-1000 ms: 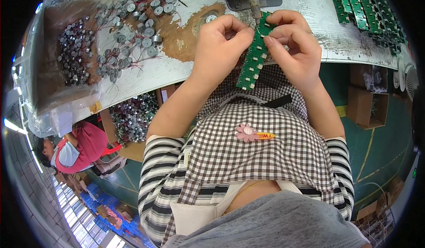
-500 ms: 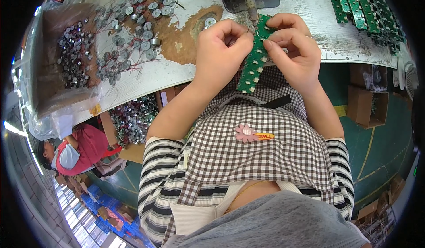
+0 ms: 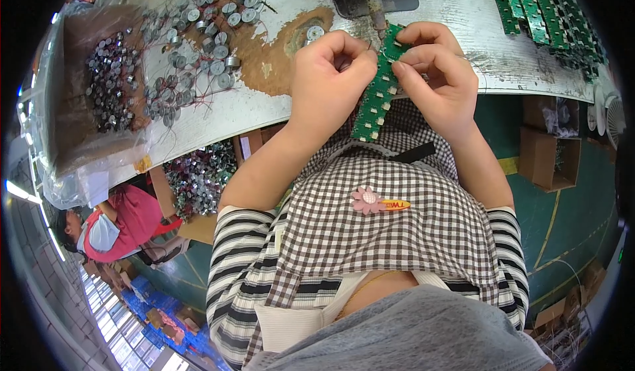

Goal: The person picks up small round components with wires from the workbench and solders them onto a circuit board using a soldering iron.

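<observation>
A strip of green circuit boards (image 3: 374,103) with small white connectors slants between my hands, its upper end just below the tip of a soldering iron (image 3: 374,3). My right hand (image 3: 440,73) pinches the strip's right edge near that end with thumb and fingers. My left hand (image 3: 334,73) is closed at the strip's left edge. A thin wire (image 3: 370,44) shows at its fingertips, close to the iron's tip; whatever else lies inside the curled fingers is hidden.
Many small round metal motors (image 3: 218,53) with thin red wires cover the table's left side, beside a plastic-lined box (image 3: 63,106) of more. Stacked green board strips (image 3: 529,7) lie at the far right. A person in red (image 3: 129,222) sits at the lower left.
The strip's lower end has shifted slightly left. Both hands have moved only a little and keep their pinch near the iron's tip.
</observation>
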### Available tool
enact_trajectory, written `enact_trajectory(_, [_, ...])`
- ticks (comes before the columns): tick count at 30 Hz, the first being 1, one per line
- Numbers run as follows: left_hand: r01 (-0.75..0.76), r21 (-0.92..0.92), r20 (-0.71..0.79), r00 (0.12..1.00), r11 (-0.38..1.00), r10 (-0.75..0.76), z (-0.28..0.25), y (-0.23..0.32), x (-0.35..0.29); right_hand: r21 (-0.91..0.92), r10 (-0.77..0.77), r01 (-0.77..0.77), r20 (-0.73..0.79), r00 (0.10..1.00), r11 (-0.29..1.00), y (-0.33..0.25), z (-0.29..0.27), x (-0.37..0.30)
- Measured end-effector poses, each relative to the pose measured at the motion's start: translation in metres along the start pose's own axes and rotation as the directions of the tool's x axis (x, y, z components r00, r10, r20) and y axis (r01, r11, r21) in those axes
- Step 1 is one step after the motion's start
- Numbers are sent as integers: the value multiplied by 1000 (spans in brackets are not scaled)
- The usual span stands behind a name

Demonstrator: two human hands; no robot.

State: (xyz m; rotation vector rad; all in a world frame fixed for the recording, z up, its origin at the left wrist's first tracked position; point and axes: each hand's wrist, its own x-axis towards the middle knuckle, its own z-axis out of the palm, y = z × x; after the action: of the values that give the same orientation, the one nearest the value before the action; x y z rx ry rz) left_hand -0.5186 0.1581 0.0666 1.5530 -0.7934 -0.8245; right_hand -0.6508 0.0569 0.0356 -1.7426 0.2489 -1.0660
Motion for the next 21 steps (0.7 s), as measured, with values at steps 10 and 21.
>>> enact_trajectory(10, [-97,-1,82,992,995,97,-7,-5,5,23,64,-64,7,998,998,-1,-1,-2])
enact_trajectory(21, [-52,26,166,985,998,47,-10,1,15,-2,27,-28,-19,999,1000,-1,0,5])
